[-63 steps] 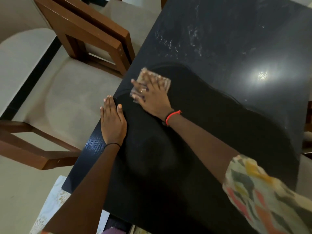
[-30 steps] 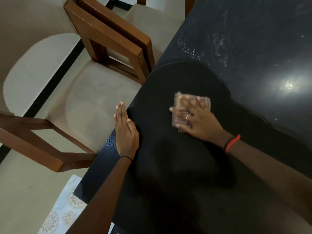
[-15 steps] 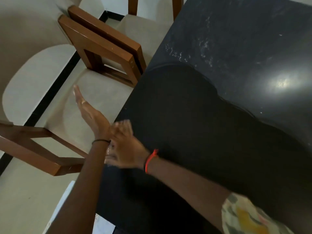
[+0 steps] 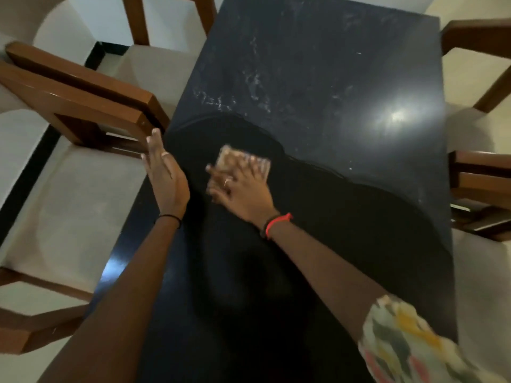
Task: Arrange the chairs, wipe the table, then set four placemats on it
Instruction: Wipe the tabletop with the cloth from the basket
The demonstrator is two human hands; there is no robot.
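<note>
A long black table runs away from me, dusty and streaked at its far half, darker where my shadow falls. My right hand presses a small folded brownish cloth flat against the tabletop with straight, spread fingers. My left hand is held on edge along the table's left side, fingers straight, holding nothing. Wooden chairs with beige seats stand at the left and at the right.
A second left chair stands farther back, its wooden arm touching the near one's arm. Another chair arm shows at the far right. Pale floor surrounds the table.
My right hand has swept from the table's near left edge back toward the middle with the cloth. The left hand has come back from over the chair seat to the table's edge.
</note>
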